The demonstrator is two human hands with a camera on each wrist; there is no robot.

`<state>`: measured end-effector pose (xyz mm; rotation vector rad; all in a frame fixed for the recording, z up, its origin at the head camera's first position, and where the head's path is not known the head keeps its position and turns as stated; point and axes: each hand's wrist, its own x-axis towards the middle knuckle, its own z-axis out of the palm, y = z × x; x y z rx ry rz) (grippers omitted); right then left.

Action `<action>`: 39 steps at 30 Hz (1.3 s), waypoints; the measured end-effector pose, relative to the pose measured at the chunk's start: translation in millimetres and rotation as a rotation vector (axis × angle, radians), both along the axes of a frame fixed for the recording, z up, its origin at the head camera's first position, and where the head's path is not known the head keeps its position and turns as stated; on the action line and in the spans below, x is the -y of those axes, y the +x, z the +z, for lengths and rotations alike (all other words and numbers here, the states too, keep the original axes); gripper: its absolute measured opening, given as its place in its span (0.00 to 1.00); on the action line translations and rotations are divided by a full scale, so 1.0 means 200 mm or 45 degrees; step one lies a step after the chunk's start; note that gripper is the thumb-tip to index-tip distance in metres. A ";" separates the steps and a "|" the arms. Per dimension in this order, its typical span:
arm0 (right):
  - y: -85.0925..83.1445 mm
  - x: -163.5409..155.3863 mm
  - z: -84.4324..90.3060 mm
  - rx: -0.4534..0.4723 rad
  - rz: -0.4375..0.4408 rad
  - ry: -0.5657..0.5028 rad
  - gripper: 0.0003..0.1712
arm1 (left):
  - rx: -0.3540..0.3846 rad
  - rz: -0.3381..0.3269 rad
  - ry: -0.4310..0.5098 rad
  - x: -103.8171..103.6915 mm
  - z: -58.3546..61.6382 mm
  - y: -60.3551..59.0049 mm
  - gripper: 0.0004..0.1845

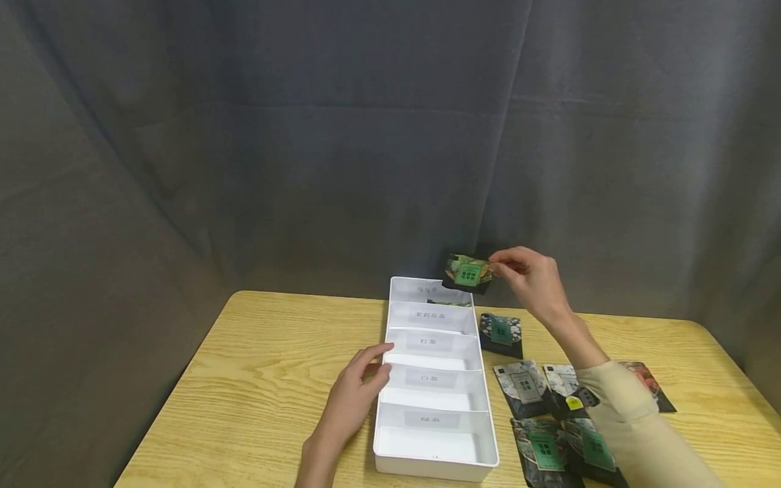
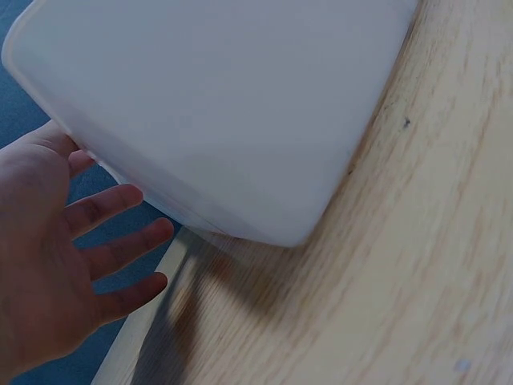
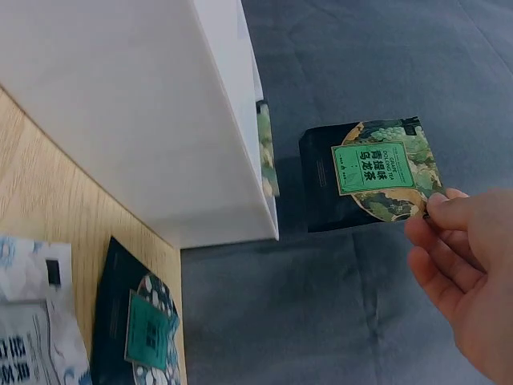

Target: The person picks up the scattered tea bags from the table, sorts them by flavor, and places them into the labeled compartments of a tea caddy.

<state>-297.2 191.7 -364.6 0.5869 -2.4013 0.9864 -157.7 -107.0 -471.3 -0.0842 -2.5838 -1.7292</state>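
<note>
My right hand (image 1: 527, 278) pinches a black foil tea sachet with a green square label (image 1: 468, 272) by its corner, between thumb and fingertips, holding it in the air just above the far end of the long white plastic tray with five labelled compartments (image 1: 434, 379). Another sachet already lies in that farthest compartment. My left hand (image 1: 352, 396) rests with straight, relaxed fingers against the tray's left wall, holding nothing. The tray sits on the pale wooden table (image 1: 256, 379). To its right lie more sachets: one dark packet with a green label (image 1: 502, 333) just beside the tray, and a cluster of dark and white packets (image 1: 549, 420) near my sleeve.
</note>
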 end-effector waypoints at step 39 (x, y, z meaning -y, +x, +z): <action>-0.01 0.14 -0.17 0.173 0.011 0.113 0.04 | -0.008 0.011 -0.013 -0.01 0.02 0.01 0.19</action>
